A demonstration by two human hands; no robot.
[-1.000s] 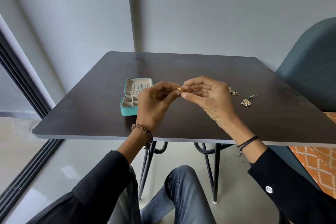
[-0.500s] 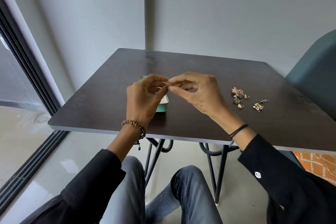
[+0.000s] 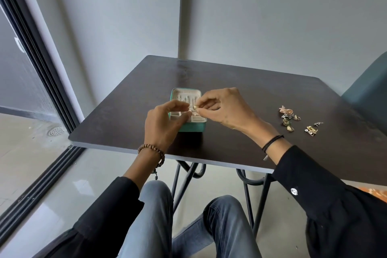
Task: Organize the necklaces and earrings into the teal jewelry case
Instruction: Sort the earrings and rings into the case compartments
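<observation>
One earring [image 3: 196,107] pinched in right hand [image 3: 228,109], left hand [image 3: 163,123] beside; one case [image 3: 192,128]

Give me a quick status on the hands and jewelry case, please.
Right hand pinches a gold earring at the open teal jewelry case; left hand beside it, grip unclear. Loose earrings lie to the right. Nothing blocks the case.

Table top [image 3: 240,81]: dark wood-look board, matt with a faint sheen.
Teal jewelry case [image 3: 193,127]: smooth, matt outer skin; pale lining that looks soft and velvety.
Gold earring [image 3: 195,107]: shiny metal.
Loose earrings [image 3: 290,115]: gold and silver metal, glinting.
Bead bracelet [image 3: 151,147]: brown, wooden-looking beads, dull.
Cord bracelet [image 3: 272,142]: black cord, matt.
Sleeves [image 3: 324,205]: black cloth, matt.
Jeans [image 3: 155,216]: faded blue denim.
Floor [image 3: 31,153]: pale, glossy, reflecting light.
Table legs [image 3: 259,201]: black metal tube.
</observation>
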